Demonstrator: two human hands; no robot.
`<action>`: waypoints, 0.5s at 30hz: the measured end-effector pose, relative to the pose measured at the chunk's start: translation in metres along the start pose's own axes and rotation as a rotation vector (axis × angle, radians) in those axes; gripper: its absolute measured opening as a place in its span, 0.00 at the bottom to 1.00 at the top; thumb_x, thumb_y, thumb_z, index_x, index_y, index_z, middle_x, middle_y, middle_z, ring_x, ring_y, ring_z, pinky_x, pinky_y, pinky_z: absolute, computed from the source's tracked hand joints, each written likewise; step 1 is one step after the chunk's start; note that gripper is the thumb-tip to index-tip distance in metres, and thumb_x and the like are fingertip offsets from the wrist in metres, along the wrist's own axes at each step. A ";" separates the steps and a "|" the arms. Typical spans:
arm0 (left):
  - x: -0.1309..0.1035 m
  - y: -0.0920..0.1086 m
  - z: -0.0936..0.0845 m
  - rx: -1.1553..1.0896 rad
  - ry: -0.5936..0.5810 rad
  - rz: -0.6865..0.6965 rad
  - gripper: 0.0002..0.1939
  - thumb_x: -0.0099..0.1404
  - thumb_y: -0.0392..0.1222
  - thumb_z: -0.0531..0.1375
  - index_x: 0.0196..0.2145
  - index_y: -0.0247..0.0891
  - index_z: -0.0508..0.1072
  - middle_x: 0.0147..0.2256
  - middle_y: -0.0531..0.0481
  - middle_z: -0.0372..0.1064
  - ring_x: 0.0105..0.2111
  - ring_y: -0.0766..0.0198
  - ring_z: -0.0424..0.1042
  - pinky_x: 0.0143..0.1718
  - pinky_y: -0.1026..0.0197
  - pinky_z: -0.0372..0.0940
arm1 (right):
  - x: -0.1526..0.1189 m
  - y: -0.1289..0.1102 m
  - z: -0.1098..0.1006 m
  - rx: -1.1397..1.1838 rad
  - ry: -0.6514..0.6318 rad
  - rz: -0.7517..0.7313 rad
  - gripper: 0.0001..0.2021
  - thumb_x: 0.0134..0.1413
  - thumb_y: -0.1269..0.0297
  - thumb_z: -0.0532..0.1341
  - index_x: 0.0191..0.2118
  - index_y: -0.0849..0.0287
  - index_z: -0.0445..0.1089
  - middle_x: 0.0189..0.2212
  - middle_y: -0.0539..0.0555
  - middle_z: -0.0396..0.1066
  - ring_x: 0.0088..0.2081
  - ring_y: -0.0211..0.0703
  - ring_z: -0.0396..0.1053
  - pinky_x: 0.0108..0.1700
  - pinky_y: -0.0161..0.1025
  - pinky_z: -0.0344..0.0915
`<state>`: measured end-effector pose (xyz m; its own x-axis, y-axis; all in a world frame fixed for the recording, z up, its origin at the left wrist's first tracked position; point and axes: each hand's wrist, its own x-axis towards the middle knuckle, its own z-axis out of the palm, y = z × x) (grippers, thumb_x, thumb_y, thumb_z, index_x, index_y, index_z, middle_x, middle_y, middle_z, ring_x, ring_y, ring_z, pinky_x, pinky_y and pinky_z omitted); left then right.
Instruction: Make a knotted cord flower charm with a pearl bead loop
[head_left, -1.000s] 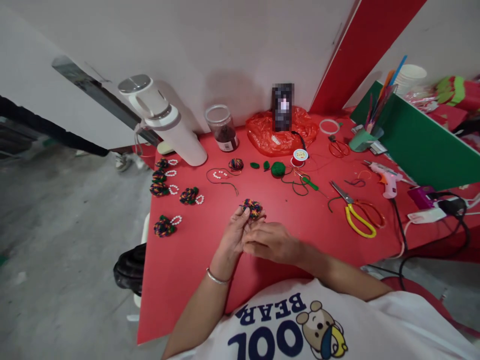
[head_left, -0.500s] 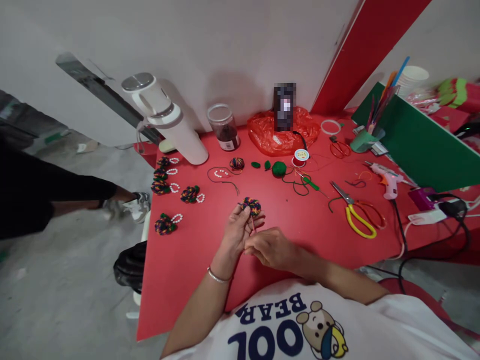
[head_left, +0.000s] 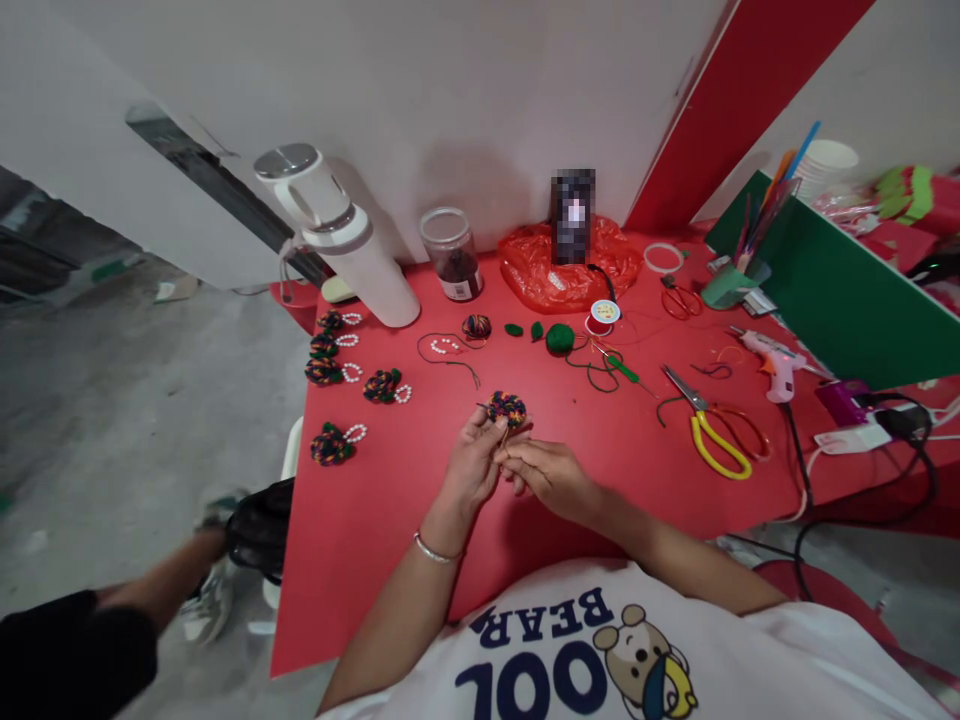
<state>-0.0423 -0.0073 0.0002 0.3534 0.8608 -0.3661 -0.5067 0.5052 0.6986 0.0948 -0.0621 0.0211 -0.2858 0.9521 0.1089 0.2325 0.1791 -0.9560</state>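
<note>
My left hand [head_left: 472, 458] pinches a small crocheted flower [head_left: 508, 408] of dark multicoloured yarn at its lower edge, above the red table. Close against it, my right hand [head_left: 553, 480] is closed, its fingertips on a thin strand [head_left: 505, 438] running down from the flower. Whether a hook is also in those fingers I cannot tell. Beyond the hands lie a ball of multicoloured yarn [head_left: 477, 326], a green yarn ball [head_left: 560, 338], green leaf pieces [head_left: 514, 329] and a green-handled hook [head_left: 622, 368]. Finished-looking yarn flowers with white bead loops [head_left: 331, 444] lie at the left.
Yellow-handled scissors [head_left: 718, 445], a glue gun [head_left: 776, 365] and a power strip [head_left: 855, 438] with cables are at the right. A white tumbler [head_left: 375, 275], a jar [head_left: 451, 255] and a red plastic bag [head_left: 529, 275] line the back. Another person's leg [head_left: 169, 590] shows at lower left.
My right hand has shifted slightly up and its fingers have extended towards my left palm. The flower stays in my left hand. The other person's legs have moved nearer, to the lower left.
</note>
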 end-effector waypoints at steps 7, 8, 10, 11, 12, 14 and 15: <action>0.000 0.000 0.000 0.011 0.038 0.002 0.25 0.56 0.40 0.73 0.48 0.37 0.70 0.43 0.43 0.79 0.43 0.55 0.81 0.42 0.59 0.76 | -0.014 -0.014 0.013 0.255 -0.064 0.180 0.20 0.71 0.50 0.50 0.40 0.58 0.73 0.19 0.46 0.67 0.20 0.33 0.66 0.27 0.30 0.63; 0.000 0.000 0.000 0.014 0.044 0.006 0.25 0.56 0.40 0.73 0.48 0.37 0.70 0.43 0.44 0.78 0.43 0.55 0.81 0.42 0.59 0.76 | -0.015 -0.016 0.014 0.310 -0.078 0.218 0.20 0.70 0.50 0.51 0.39 0.59 0.72 0.18 0.45 0.67 0.19 0.33 0.64 0.25 0.30 0.61; 0.000 -0.001 0.001 0.018 0.050 0.009 0.26 0.55 0.40 0.74 0.48 0.37 0.70 0.42 0.44 0.78 0.42 0.55 0.81 0.41 0.59 0.76 | -0.016 -0.018 0.015 0.417 -0.100 0.284 0.20 0.69 0.49 0.52 0.37 0.59 0.70 0.18 0.45 0.66 0.17 0.32 0.63 0.22 0.30 0.58; 0.001 -0.001 0.000 0.019 0.051 0.010 0.26 0.54 0.40 0.74 0.48 0.37 0.70 0.42 0.44 0.78 0.42 0.55 0.81 0.41 0.59 0.76 | -0.015 -0.018 0.014 0.462 -0.105 0.308 0.19 0.68 0.48 0.53 0.36 0.59 0.69 0.18 0.45 0.66 0.17 0.32 0.62 0.21 0.30 0.57; 0.001 -0.001 0.000 0.020 0.050 0.013 0.26 0.54 0.41 0.74 0.47 0.37 0.70 0.41 0.45 0.78 0.41 0.55 0.81 0.40 0.59 0.76 | -0.014 -0.017 0.013 0.495 -0.094 0.321 0.19 0.67 0.47 0.53 0.36 0.59 0.68 0.18 0.44 0.65 0.17 0.32 0.61 0.20 0.30 0.56; 0.001 -0.001 0.000 0.023 0.044 0.016 0.25 0.54 0.43 0.74 0.45 0.36 0.70 0.39 0.45 0.78 0.38 0.57 0.81 0.38 0.60 0.76 | -0.010 -0.013 0.007 0.516 -0.022 0.316 0.19 0.67 0.46 0.54 0.36 0.58 0.68 0.18 0.44 0.64 0.17 0.31 0.59 0.21 0.30 0.55; 0.001 -0.001 0.000 0.029 0.040 0.010 0.24 0.54 0.43 0.74 0.44 0.36 0.70 0.37 0.47 0.78 0.35 0.59 0.81 0.37 0.60 0.76 | -0.007 -0.011 0.004 0.513 0.034 0.307 0.19 0.66 0.46 0.54 0.37 0.58 0.68 0.18 0.43 0.62 0.18 0.31 0.58 0.21 0.30 0.55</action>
<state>-0.0410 -0.0067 -0.0010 0.3163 0.8680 -0.3828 -0.4873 0.4949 0.7195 0.0909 -0.0721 0.0294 -0.2448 0.9503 -0.1925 -0.1810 -0.2398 -0.9538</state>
